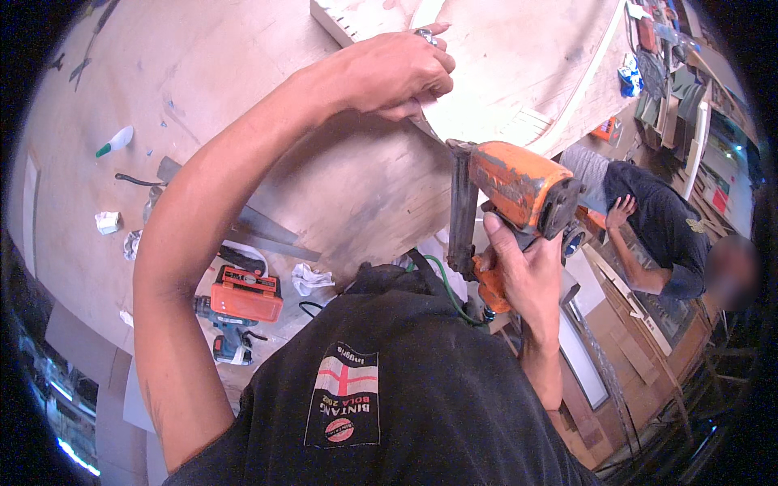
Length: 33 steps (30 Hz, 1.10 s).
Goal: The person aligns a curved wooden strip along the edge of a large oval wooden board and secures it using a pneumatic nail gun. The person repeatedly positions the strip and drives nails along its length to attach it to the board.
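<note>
Right hand [527, 271] fingers wrapped around orange nail gun [506, 190]; left hand [397, 73] fingers pinched on pale wooden strip [429, 130] just above gun's nose, over plywood counter [243, 73].

Red-white-black label [344, 395] on black shirt [454, 381]

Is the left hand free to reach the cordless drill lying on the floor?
Probably not now: the left hand presses a thin white strip on the wooden panel, far above the cordless drill.
</note>
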Motion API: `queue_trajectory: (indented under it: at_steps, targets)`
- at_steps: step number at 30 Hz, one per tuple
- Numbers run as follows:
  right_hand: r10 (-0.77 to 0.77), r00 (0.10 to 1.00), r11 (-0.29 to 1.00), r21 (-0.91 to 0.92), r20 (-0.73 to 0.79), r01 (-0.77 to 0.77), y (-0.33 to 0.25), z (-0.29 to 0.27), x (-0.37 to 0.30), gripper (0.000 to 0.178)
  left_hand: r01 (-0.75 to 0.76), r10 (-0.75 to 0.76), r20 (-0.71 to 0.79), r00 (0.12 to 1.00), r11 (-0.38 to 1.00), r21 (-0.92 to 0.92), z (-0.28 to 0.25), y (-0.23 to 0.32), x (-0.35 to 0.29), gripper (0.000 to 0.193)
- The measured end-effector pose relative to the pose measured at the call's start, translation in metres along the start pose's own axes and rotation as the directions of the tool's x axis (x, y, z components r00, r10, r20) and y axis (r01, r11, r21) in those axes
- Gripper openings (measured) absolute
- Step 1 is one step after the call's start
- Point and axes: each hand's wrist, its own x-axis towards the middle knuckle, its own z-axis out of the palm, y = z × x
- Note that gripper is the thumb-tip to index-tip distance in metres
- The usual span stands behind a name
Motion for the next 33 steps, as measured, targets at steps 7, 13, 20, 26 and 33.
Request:
queue_trajectory:
  at_steps: [7,13,20,26,33]
  targets:
    - [-0.054,0.996,0.991,0.123,-0.068,0.062,-0.004,0.005,-0.005,0.051,0.001,0.0,-0.016,1.0,1.0,0.023,0.0,0.002,0.003,0.01]
    - [-0.013,1.0,0.98,0.198,0.006,0.012,-0.019,0.01,-0.002,0.051,-0.043,0.043,-0.061,0.997,0.999,0.011,0.004,0.002,0.001,0.015]
    - [0.008,1.0,0.987,0.159,0.016,-0.011,-0.023,0.014,-0.002,0.049,-0.042,0.043,-0.056,0.998,0.999,0.017,0.005,0.003,-0.001,0.019]
    - [-0.052,0.999,0.999,0.008,-0.002,0.052,-0.012,0.011,0.004,0.052,-0.063,0.065,-0.07,0.995,0.998,0.025,0.006,0.001,-0.003,0.019]
    - [-0.027,0.999,0.998,-0.052,-0.03,0.026,-0.012,0.017,0.0,0.047,-0.087,0.09,-0.062,0.994,0.995,0.044,0.009,-0.001,-0.003,0.019]
